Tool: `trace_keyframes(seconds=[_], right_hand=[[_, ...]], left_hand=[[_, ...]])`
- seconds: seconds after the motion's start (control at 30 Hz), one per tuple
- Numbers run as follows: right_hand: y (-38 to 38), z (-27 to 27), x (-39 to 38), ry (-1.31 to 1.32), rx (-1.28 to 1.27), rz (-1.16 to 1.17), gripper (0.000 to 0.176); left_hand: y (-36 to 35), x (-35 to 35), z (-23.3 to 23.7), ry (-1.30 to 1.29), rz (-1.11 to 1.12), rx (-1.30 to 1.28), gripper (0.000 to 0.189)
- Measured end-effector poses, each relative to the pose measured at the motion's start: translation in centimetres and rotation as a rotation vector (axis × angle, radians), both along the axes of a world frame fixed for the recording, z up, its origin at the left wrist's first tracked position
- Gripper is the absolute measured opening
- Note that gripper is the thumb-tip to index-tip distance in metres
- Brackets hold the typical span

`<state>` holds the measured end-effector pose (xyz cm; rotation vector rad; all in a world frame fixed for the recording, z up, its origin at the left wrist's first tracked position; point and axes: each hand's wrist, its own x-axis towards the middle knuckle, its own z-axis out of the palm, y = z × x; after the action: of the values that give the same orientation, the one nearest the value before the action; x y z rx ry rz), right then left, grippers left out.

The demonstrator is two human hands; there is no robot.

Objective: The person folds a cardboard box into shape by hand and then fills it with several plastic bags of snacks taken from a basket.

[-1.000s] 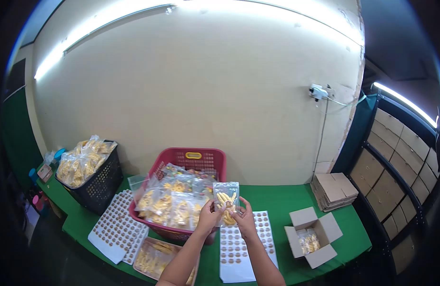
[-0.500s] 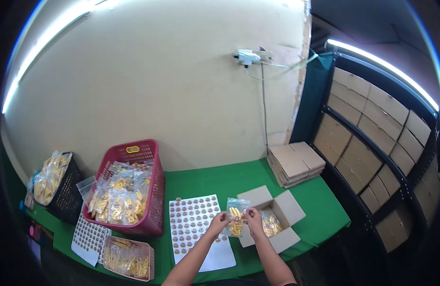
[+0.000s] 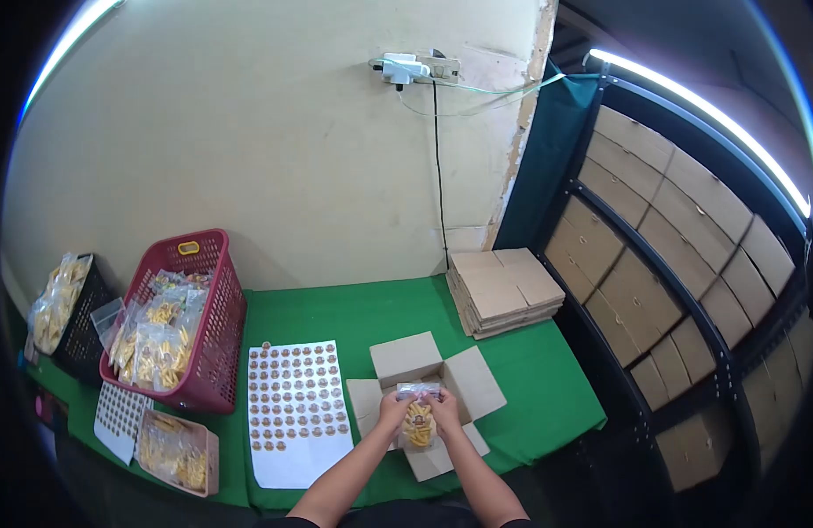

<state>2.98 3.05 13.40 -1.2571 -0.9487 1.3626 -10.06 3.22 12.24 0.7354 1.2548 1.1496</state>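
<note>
A clear plastic bag of yellow stick-shaped snacks, with a small round brown sticker on its front, is held upright over the open cardboard box. My left hand pinches the bag's upper left side. On the opposite side my right hand grips it in the same way. The box's flaps stand spread outward, and the bag and my hands hide most of its inside. Left of the box lies a white sheet of round brown stickers, with its lower part bare.
A red basket full of snack bags stands left, beside a black basket of more bags. In front are a pink tray with bags and another sticker sheet. Flattened cartons lie at back right; shelves of boxes rise beyond.
My hands have carried the bag from beside the box's left edge to above its opening. The head view has turned right, so the scene sits further left.
</note>
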Motion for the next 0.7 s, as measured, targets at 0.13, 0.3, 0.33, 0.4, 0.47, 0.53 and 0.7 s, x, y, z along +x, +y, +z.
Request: trace_keyframes(seconds=[0.13, 0.3, 0.33, 0.4, 0.47, 0.53, 0.7], right_hand=[[2.7, -2.0, 3.1, -0.011, -0.009, 0.057, 0.01], [4.6, -4.1, 5.6, -0.017, -0.067, 0.137, 0.011], [5.1, -4.5, 5.7, 0.011, -0.094, 0.156, 0.012], [5.3, -4.8, 5.9, 0.047, -0.133, 0.189, 0.012], [5.6, -3.3, 6.1, 0.069, -0.136, 0.275, 0.012], [5.7, -3.5, 6.3, 0.015, -0.072, 0.298, 0.011], [5.9, -4.5, 6.6, -0.001, -0.031, 0.319, 0.011]], left_hand=[[1.6, 2.7, -1.7, 0.164, 0.14, -0.01, 0.018], [2.3, 3.9, -5.7, 0.064, 0.193, -0.093, 0.022], [2.4, 4.1, -5.3, 0.069, 0.218, -0.094, 0.022], [1.6, 4.6, -4.2, -0.175, 0.244, -0.121, 0.021], [1.2, 5.4, -3.3, -0.044, 0.265, -0.102, 0.022], [1.1, 6.3, -2.6, 0.091, 0.272, -0.079, 0.022], [1.0, 6.9, -2.8, 0.099, 0.356, -0.071, 0.022]])
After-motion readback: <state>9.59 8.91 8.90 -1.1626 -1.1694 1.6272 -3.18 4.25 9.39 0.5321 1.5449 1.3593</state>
